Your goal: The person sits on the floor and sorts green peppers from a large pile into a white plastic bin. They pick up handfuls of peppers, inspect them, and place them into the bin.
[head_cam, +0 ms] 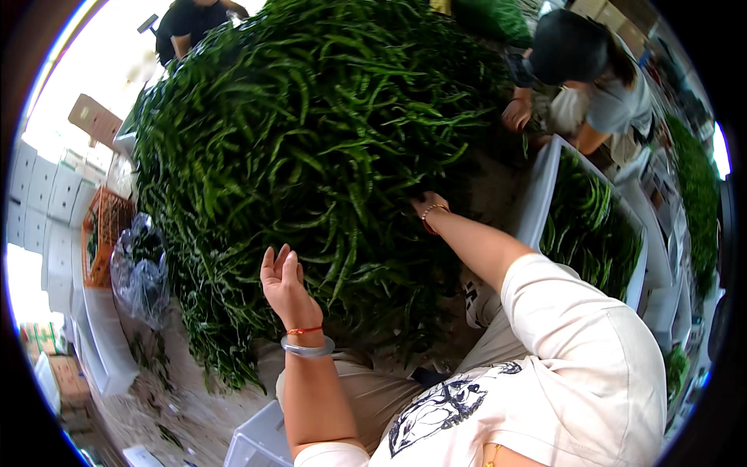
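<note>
A large heap of long green chili peppers [327,146] rises in front of me. My left hand [287,283] is raised at the near side of the heap. Its fingers are slightly apart and hold nothing that I can see; a red cord and a pale bangle circle the wrist. Farther right, my right hand [429,205] reaches into the heap's right flank. Peppers and shadow hide its fingertips, so any grip there cannot be made out. Beside my right arm stands a white plastic bin [537,204] filled with green peppers.
At the upper right a person in a dark cap [569,46] bends beside the bin. Another person [189,26] is at the far left. An orange crate [108,233], a clear plastic bag [143,286] and stacked white boxes [49,187] line the left. A translucent container [257,441] sits near my left elbow.
</note>
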Available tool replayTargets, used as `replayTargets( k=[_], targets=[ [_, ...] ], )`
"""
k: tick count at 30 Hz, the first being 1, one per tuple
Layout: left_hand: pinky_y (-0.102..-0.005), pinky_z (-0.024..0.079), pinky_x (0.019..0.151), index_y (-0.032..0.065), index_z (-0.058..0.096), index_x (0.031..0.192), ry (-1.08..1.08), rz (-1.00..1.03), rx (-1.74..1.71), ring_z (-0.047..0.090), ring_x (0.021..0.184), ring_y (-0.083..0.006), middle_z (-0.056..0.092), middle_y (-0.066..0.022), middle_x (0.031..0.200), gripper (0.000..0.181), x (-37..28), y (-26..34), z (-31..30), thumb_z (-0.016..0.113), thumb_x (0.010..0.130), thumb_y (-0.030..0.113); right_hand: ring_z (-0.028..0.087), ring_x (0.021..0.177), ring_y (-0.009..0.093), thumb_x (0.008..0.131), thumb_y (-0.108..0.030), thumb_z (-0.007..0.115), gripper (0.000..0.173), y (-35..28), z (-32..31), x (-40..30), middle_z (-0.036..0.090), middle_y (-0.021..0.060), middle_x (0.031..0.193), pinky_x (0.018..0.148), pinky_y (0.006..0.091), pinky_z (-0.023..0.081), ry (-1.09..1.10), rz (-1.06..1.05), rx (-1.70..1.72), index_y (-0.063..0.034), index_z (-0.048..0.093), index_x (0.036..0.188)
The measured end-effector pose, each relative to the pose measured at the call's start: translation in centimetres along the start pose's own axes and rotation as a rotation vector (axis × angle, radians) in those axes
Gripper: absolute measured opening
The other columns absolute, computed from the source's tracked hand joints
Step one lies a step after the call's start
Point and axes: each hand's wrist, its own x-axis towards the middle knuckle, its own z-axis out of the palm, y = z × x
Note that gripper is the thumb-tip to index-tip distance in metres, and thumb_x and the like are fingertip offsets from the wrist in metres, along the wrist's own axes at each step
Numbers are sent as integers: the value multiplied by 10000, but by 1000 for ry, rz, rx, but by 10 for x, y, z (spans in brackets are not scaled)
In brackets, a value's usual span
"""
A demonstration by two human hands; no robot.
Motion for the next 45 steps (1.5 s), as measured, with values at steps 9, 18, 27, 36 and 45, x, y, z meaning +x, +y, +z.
replayTargets(
  k=[9, 18, 27, 36, 45],
  targets=[
    [-273, 390, 777, 47, 426, 1090, -10, -273, -249, 512, 879, -137, 546, -39, 965, 344, 15, 16, -28, 515, 766, 122, 512, 671, 127, 658, -55, 615, 376, -57, 13, -145, 523, 78, 795, 569, 247, 429, 82, 24, 1302, -22, 378, 947],
    [-219, 428, 635, 3, 446, 1075, -661, -483, -47, 531, 776, -130, 553, -61, 894, 356, -6, 1, -24, 564, 757, 108, 542, 772, 118, 699, -76, 594, 319, -101, -9, -207, 551, 63, 880, 593, 231, 449, -786, -423, 920, -32, 468, 988],
    [-234, 425, 491, 73, 439, 935, -73, -396, -317, 507, 615, -132, 539, -62, 798, 177, 11, 28, -42, 517, 791, 141, 493, 927, 259, 626, -235, 647, 427, -118, 46, -65, 492, 140, 1043, 768, 341, 422, 92, -227, -51, -35, 514, 979],
    [-254, 420, 477, 62, 470, 949, -159, -613, -331, 497, 574, -160, 519, -72, 732, 237, 20, 31, -49, 503, 789, 235, 544, 693, 217, 583, -65, 595, 266, -120, -36, -100, 541, 79, 812, 599, 280, 464, 88, -957, 499, -50, 557, 846],
    [-212, 465, 471, 80, 516, 924, -596, -548, -522, 549, 577, -127, 587, -49, 818, 239, 21, 32, -52, 552, 777, 266, 569, 670, 210, 691, -28, 544, 166, -199, -26, -186, 565, 93, 876, 534, 268, 465, -88, -1627, 205, -59, 566, 853]
  ],
)
